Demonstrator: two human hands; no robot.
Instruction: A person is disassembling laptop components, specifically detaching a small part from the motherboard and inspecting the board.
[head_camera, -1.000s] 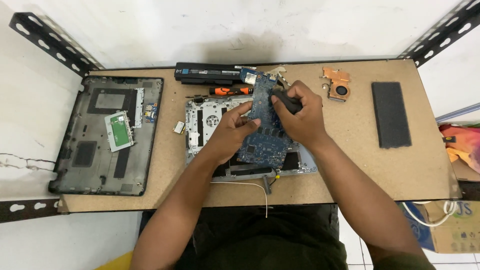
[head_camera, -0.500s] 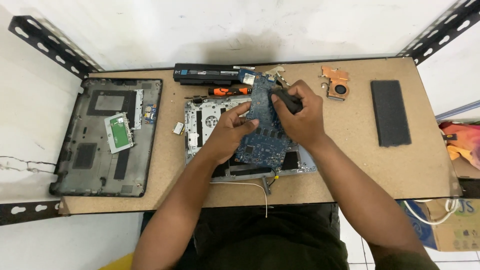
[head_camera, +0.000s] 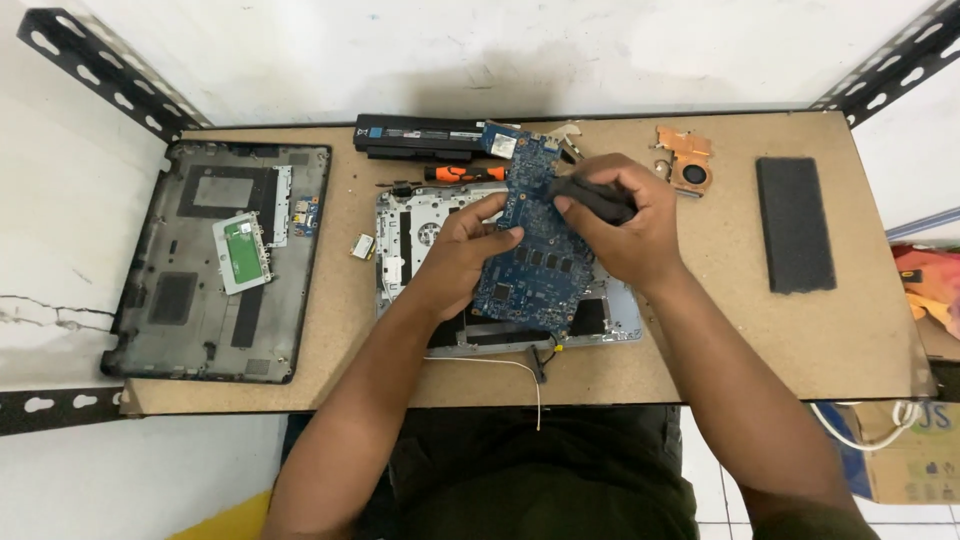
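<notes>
Left hand (head_camera: 462, 250) grips the blue circuit board (head_camera: 535, 250) by its edge, tilted over the open laptop shell (head_camera: 420, 225) on the counter (head_camera: 760, 330); right hand (head_camera: 625, 220), closed around a dark tool (head_camera: 592, 198), presses it against the board's upper part.

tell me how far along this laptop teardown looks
Done: the bottom cover lies off to the left, with the battery, the copper heatsink fan and a dark foam pad set aside on the table. In hand: the left hand steadies the blue motherboard over the open chassis, while the right hand grips a dark tool against it. Left: the board is not yet clear of the chassis.
</notes>
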